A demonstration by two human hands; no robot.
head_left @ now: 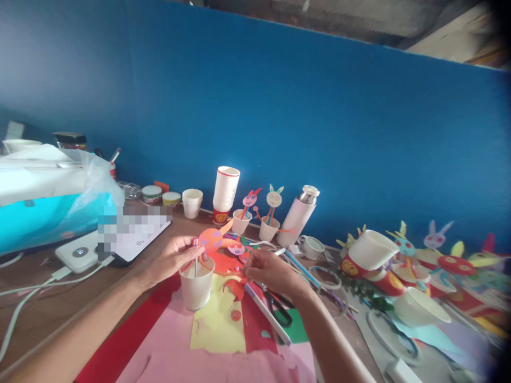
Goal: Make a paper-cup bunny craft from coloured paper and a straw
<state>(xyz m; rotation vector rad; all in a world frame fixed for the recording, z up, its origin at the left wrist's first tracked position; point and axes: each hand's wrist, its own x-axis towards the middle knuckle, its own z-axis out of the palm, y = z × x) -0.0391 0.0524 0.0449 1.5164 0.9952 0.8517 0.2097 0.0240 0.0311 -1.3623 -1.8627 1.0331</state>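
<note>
Your orange rabbit head (211, 240) sits just left of the frame's centre, between your hands. Left hand (173, 260) is the nearer: thumb and fingers pinch the head's left edge, right by the upright grey stick (196, 267) in the white cup (197, 292). Cup stands upright, just below the head. Head's long axis runs from your left fingertips toward the upper right, ears on the far end, aimed across the frame toward your right-hand side.

Right hand (273, 272) is apart from the head, lower right of it. Fingers curled, tips drawn together; can't tell if anything is between them. A pink rabbit face (236, 248) with green ears lies just upper left of those fingertips, so it sits between them and the orange head. White marker (268, 314) and scissors (280, 309) are below that hand.

Writing: tall cup stack (227, 187), upper centre, has a red band with a round yellow emblem; same emblem on the tilted cup (373, 249) at right. Lettering too small to read. Tablet (139, 243), left: something like "0L", rest pixelated. Power bank (75, 253) display: digits unclear. Flask (298, 217): no label visible.
</note>
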